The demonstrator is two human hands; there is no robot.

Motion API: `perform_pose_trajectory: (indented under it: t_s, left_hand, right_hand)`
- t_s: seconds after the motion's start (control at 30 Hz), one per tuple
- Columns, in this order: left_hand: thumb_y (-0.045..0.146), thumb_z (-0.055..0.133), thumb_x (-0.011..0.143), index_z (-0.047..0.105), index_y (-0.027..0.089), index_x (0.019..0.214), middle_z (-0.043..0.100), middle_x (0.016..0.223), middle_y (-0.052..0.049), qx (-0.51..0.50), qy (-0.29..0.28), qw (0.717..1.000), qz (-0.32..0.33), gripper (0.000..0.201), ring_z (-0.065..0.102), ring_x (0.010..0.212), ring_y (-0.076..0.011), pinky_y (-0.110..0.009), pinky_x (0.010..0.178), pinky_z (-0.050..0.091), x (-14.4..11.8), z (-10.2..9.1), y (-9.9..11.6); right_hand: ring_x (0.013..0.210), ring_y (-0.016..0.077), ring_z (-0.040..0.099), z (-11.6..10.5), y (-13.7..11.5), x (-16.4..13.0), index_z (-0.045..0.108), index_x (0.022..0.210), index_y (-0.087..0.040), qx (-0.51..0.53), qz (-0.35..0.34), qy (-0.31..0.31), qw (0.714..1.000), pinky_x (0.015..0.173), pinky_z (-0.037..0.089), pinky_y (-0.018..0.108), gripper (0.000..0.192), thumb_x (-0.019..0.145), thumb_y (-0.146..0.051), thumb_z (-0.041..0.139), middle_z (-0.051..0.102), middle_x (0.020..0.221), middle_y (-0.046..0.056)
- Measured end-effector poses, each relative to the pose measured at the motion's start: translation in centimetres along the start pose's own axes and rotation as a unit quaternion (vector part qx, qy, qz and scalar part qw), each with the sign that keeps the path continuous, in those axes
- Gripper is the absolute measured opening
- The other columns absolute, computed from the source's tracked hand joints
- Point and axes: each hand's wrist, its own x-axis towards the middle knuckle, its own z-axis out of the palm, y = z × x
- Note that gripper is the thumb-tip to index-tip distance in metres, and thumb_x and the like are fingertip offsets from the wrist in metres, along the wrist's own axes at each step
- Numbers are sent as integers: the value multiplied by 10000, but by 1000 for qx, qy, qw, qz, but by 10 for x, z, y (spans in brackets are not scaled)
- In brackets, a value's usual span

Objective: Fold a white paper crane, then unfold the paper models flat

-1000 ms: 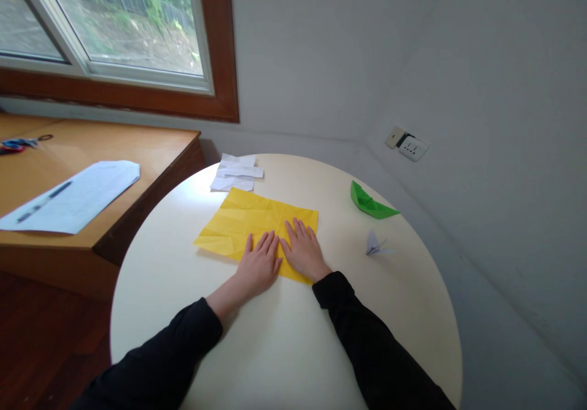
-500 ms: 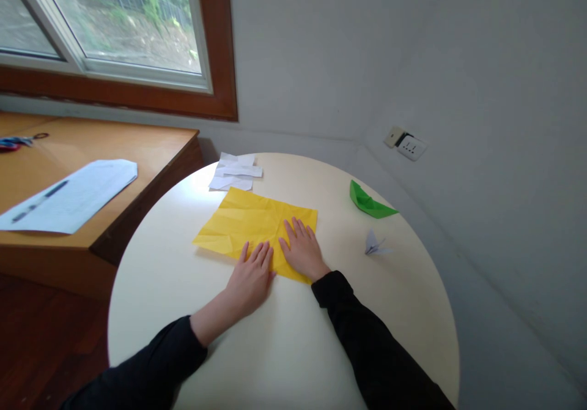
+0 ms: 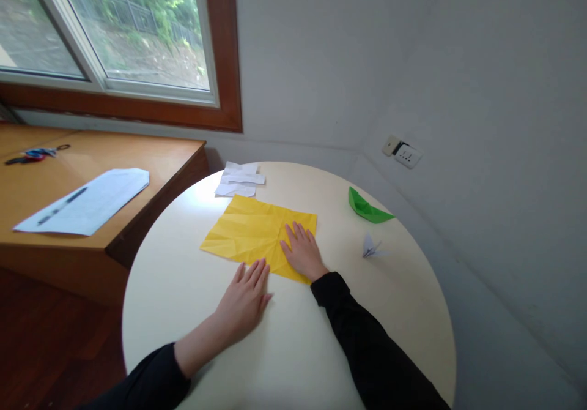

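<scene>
A creased sheet of yellow paper [image 3: 247,227] is spread out on the round white table [image 3: 293,349]. My right hand [image 3: 303,252] lies flat on its right part, fingers spread and pointing away from me. My left hand [image 3: 246,297] is at the sheet's near edge, fingers stretched out, with the fingertips at the edge and the palm over the bare tabletop. Neither hand grips anything. To the right of my right hand are a green folded paper boat [image 3: 368,207] and a small whitish folded paper piece [image 3: 370,248].
Several white paper pieces [image 3: 239,180] lie at the table's far left. On the brown desk [image 3: 178,147] at left are white sheets [image 3: 103,199] with a pen [image 3: 62,206] on top, plus scissors [image 3: 39,153]. A wall socket [image 3: 407,155] is at right.
My left hand has slid back toward me, off most of the yellow paper. My right hand stays flat on it. The view has shifted slightly.
</scene>
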Motion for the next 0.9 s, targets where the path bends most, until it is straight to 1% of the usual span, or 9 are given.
perform_pose_trajectory:
  t_s: [0.17,0.27,0.37,0.43,0.5,0.63,0.77,0.83,0.9]
  left_hand:
    - [407,250,914,384,110,1336,397,1385,-138,-5,3,1000,19,533,350,1292,-229,-421,1059,262,-4,3,-6]
    - [431,242,913,384,116,1337,393,1390,-134,-11,0,1000,14,547,339,1298,-224,-415,1067,255,-7,3,-9]
    - [443,246,911,380,130,1339,382,1399,-127,-18,-5,1000,7,547,329,1303,-232,-426,1064,264,-12,3,-12]
    - [450,255,907,393,137,1328,382,1399,-125,-31,-12,999,4,542,330,1302,-241,-440,1057,275,-15,2,-15]
    - [441,254,909,429,139,1295,403,1388,-125,-53,-24,998,4,520,341,1297,-237,-449,1055,281,-14,-1,-21]
    - [364,227,922,522,159,1164,506,1309,-115,-94,-39,995,-18,433,395,1264,-209,-472,1064,255,0,-11,-34]
    - [356,245,917,441,182,1283,513,1293,-131,-85,-44,994,-44,450,414,1245,-244,-511,1049,237,17,-16,-31]
    - [422,277,902,412,248,1320,478,1322,-144,-63,-42,996,-50,473,383,1260,-299,-546,1024,234,21,-13,-23]
    - [486,332,870,417,295,1318,415,1372,-148,-44,-39,997,-42,494,327,1281,-358,-577,1009,209,21,-8,-17]
  right_hand:
    - [1360,210,190,-3,3,-5,284,1389,-148,9,-18,-11,1000,1086,116,372,547,914,-420,266,259,1465,121]
    - [1343,215,232,-6,6,-15,321,1372,-151,-2,-15,8,1000,1074,142,367,546,905,-432,299,300,1447,125]
    - [1282,236,326,-9,8,-32,373,1345,-173,-21,-17,40,999,1036,206,368,542,883,-457,353,379,1399,127]
    - [1200,253,402,-13,7,-47,416,1315,-185,-39,-12,58,997,986,260,378,522,870,-455,389,447,1335,130]
    - [1139,270,432,-16,6,-62,431,1302,-179,-57,-3,67,996,940,292,391,524,861,-461,406,490,1272,142]
    - [962,268,492,-22,-1,-85,464,1272,-190,-75,14,61,995,845,343,392,513,845,-474,432,571,1055,124]
    - [964,270,493,-25,-10,-90,494,1234,-157,-66,25,65,995,860,354,397,492,841,-451,455,569,1022,131]
    - [995,272,495,-27,-14,-88,525,1184,-130,-58,29,63,996,905,343,412,442,847,-409,460,578,1036,139]
    - [1074,265,480,-28,-16,-85,538,1151,-121,-42,8,52,998,982,294,427,382,858,-349,450,579,1097,142]
